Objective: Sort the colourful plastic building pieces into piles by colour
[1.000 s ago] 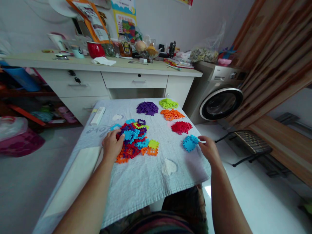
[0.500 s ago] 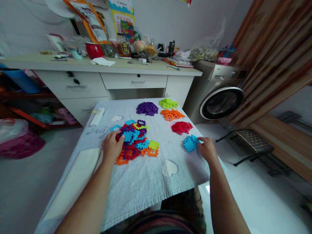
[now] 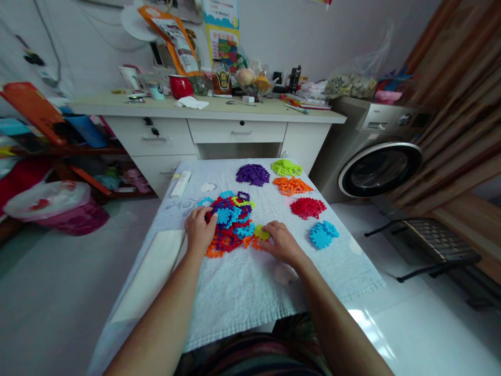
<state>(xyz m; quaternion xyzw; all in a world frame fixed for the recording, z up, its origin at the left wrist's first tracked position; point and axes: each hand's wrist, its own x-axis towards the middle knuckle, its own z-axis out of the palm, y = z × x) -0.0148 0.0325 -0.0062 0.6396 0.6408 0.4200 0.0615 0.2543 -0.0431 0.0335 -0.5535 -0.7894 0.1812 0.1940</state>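
Observation:
A mixed heap of plastic interlocking pieces point(image 3: 230, 240) in red, blue, purple, orange and yellow-green lies on the cloth-covered table point(image 3: 235, 303). At the heap's left edge rests my left hand point(image 3: 200, 230), thumb and fingers apart beside a blue piece point(image 3: 224, 215). My right hand point(image 3: 282, 240) is at the right edge, its fingers apart over a yellow-green piece point(image 3: 260, 232) and an orange one. Single-colour piles stand further right and back: purple point(image 3: 252, 174), yellow-green point(image 3: 286, 167), orange point(image 3: 291, 186), red point(image 3: 308, 208) and blue point(image 3: 323, 234).
A white box point(image 3: 180, 184) lies at the table's back left, with a folded pale cloth point(image 3: 151, 277) along the left side. Behind stands a cluttered counter point(image 3: 219, 109) with drawers. A washing machine point(image 3: 376, 151) and a woven stool point(image 3: 430, 240) are to the right.
My right hand has left the blue pieces at the right and moved left to the mixed heap. My left hand stays at the heap. The view has shifted left.

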